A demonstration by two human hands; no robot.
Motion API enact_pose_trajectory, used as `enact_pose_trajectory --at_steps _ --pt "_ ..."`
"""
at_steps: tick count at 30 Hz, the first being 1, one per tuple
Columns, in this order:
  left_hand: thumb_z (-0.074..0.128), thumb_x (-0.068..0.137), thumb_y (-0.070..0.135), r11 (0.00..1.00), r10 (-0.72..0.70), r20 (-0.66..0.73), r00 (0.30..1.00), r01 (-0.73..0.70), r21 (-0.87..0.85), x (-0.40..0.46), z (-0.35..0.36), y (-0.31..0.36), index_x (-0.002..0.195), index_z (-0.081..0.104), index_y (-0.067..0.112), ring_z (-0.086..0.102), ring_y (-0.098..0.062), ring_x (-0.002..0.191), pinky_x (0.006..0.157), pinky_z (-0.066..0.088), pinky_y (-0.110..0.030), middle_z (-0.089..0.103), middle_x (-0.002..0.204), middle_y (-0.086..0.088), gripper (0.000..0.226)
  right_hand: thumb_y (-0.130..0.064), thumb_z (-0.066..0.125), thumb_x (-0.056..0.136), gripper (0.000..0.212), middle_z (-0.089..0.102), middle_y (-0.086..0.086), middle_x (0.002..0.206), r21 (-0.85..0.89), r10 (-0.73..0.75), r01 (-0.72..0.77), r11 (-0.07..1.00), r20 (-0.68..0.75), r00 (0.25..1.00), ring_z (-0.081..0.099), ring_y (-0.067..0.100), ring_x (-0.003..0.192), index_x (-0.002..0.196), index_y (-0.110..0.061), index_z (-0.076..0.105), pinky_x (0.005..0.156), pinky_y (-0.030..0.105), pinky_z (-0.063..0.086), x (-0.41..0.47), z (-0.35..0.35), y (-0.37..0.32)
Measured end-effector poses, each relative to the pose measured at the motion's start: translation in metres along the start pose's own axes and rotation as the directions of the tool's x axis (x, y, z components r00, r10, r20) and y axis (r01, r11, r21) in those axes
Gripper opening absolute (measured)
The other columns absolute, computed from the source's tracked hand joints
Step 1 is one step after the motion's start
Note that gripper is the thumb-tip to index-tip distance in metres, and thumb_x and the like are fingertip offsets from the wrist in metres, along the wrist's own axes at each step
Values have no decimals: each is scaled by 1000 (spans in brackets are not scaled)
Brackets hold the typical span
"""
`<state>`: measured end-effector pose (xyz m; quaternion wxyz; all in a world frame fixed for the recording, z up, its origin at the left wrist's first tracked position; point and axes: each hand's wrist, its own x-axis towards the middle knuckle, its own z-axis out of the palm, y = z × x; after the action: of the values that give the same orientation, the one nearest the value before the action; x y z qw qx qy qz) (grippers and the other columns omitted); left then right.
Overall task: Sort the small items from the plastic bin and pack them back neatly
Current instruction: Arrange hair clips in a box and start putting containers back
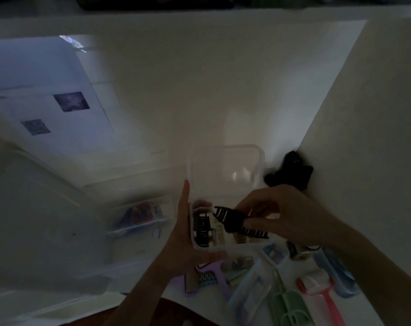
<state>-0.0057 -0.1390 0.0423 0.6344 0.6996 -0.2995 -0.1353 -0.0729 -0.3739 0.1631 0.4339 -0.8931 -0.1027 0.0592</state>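
Left hand (179,234) lies flat and open against the bin (225,175) to steady it, while the right hand (284,215) pinches a black clip (235,222) over it, probably to drop in.

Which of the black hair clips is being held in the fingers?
The black hair clip pinched by the right hand above the clear box; the other clip lies inside.

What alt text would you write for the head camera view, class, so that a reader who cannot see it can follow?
In dim light, a person's right hand holds a black claw hair clip over a small clear plastic box steadied by the left hand, its fingers straight against the box's side. Another black clip lies inside, and pastel combs lie on the white table nearby.
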Motion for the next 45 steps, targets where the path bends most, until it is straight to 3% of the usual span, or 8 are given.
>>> enact_pose_trajectory --at_steps 2,5,14,23,29,35,40,45 --pt "89 56 -15 1000 1 -1 1000 -1 -4 -1 0 2 155 -13 28 53 -23 126 98 50 -30 47 139 -7 148 -12 76 84 20 77 -4 94 64 26 -29 998 52 998 73 11 87 104 -17 74 84 35 59 4 5 4" --pt "89 52 -17 1000 16 -19 1000 -16 23 0 1 3 155 -12 25 54 -22 124 99 48 -29 48 136 -8 151 -8 76 84 21 77 -2 94 116 80 -91 989 93 992 73 12 90 104 -11 74 85 29 58 8 10 10" --pt "90 52 -15 999 8 -16 1000 -8 38 1 -2 0 156 -12 29 52 -26 124 106 46 -43 48 135 -7 153 -11 75 82 21 76 -12 90 -109 103 -97 989 55 993 69 -6 84 100 -23 77 80 13 54 11 13 7" --pt "91 50 -16 999 -1 -4 1000 1 34 -3 -2 -1 156 -12 29 53 -25 123 103 49 -45 47 136 -7 154 -8 72 82 23 76 -13 88 -151 125 -112 982 77 989 69 -6 83 96 -26 77 80 15 55 15 14 7" --pt "92 50 -13 999 0 -13 1000 1 40 -1 -2 3 155 -13 25 54 -26 122 102 50 -43 48 135 -10 153 -2 70 82 25 77 -10 89 -102 135 -129 986 55 989 71 2 86 92 -23 78 83 28 58 17 9 9" --pt "86 44 -23 1000 -15 -23 1000 15 22 1 3 0 156 -10 24 54 -39 119 101 44 -62 48 133 -14 155 -8 70 79 22 75 -14 82 -260 135 -116 959 53 989 67 -8 78 87 -28 79 70 2 46 19 15 -5" --pt "88 49 -19 1000 -23 -30 999 24 21 0 3 -3 156 -10 27 55 -36 119 101 46 -61 48 133 -12 152 -27 72 77 14 72 -17 79 -420 137 -138 897 -32 990 62 -4 70 86 -35 78 62 3 36 16 33 -2" --pt "92 48 -12 999 -8 -38 999 10 47 -1 2 -4 156 -9 28 53 -28 124 104 46 -36 49 134 -9 154 -27 67 80 20 73 -17 87 -481 168 -166 861 -39 985 56 -3 67 91 -39 77 60 7 34 17 36 2"
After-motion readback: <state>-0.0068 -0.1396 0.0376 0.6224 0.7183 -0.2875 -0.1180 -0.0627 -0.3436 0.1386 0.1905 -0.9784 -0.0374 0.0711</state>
